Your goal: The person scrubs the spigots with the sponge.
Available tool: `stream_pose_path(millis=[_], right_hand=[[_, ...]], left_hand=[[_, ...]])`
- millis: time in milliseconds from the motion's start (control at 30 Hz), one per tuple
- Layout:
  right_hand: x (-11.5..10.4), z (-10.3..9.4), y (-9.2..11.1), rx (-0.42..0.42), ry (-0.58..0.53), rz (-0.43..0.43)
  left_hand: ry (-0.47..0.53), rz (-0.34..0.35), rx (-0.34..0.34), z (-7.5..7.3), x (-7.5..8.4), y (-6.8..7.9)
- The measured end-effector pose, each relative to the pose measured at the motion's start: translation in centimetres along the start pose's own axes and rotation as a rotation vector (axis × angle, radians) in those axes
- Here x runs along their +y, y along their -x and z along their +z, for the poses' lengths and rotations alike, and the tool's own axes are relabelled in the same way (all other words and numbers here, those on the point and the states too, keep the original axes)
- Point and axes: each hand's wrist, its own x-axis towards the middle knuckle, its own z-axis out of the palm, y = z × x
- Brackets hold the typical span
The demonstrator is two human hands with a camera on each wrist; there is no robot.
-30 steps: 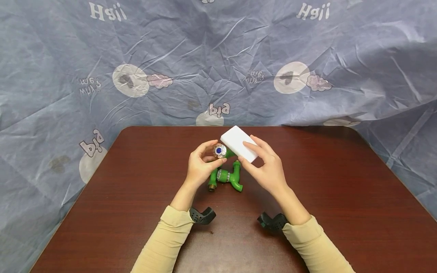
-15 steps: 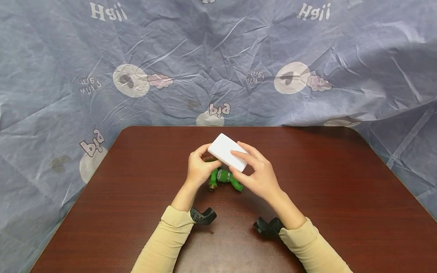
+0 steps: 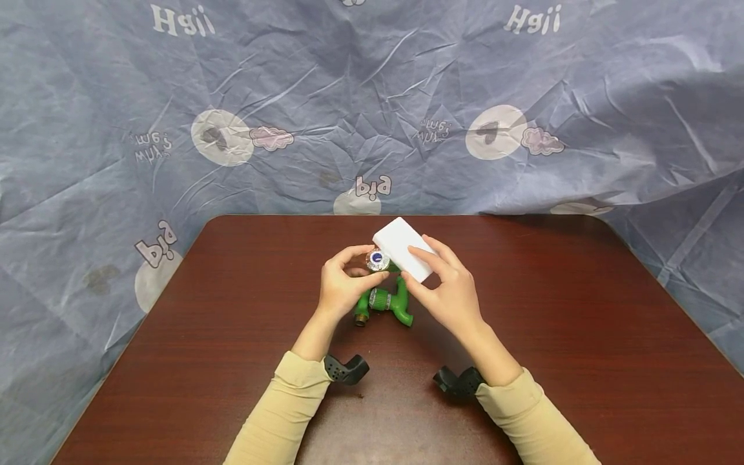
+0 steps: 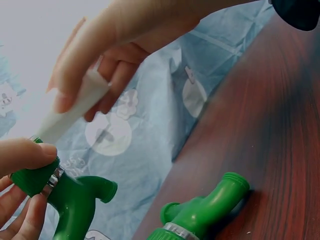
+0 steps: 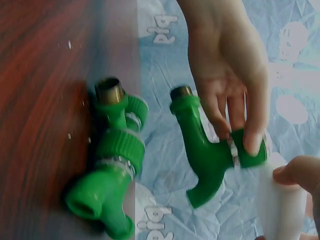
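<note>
My left hand [image 3: 340, 284] grips a green plastic tap [image 5: 205, 155] by its ribbed knob, fingers on one side and thumb on the other. The tap hangs above the table with its brass-threaded end and spout showing in the right wrist view. Its knob cap [image 3: 378, 259], silvery with a blue centre, faces the head camera. A white sponge block [image 3: 401, 242] is pinched between the thumb and fingers of my right hand [image 3: 450, 287]. One end of the sponge lies right at the knob's cap, blurred in both wrist views.
Two more green taps lie close together on the dark red wooden table [image 3: 232, 323] below my hands: one tap [image 3: 401, 303] with its spout to the right, another tap [image 3: 361, 313] with its threaded end towards me. A blue-grey printed cloth [image 3: 325, 97] hangs behind the table.
The sponge in my right hand has moved left and down over the knob's cap, hiding it, then back up and right, showing it again. My left hand has stayed nearly still.
</note>
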Motion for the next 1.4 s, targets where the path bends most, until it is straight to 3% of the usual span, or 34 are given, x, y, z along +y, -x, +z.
stream_pose_path(millis=[200, 333, 700, 933, 1033, 1400], right_hand=[[0.4, -0.4, -0.1, 0.009, -0.047, 0.077], [0.0, -0.5, -0.1, -0.002, -0.104, 0.051], [0.2, -0.5, -0.2, -0.028, -0.131, 0.002], [0.5, -0.5, -0.1, -0.056, -0.132, -0.002], [0.5, -0.5, -0.1, -0.065, -0.136, -0.003], [0.5, -0.7, -0.2, -0.081, -0.126, 0.042]], left_hand=[[0.006, 0.019, 0.041, -0.4, 0.3, -0.2], [0.014, 0.015, 0.067, -0.5, 0.9, -0.2], [-0.039, -0.056, 0.131, -0.6, 1.4, 0.1], [-0.029, 0.073, 0.119, -0.5, 0.8, 0.0], [-0.001, 0.091, 0.104, -0.5, 0.6, 0.0], [0.137, -0.078, -0.009, -0.7, 0.4, -0.2]])
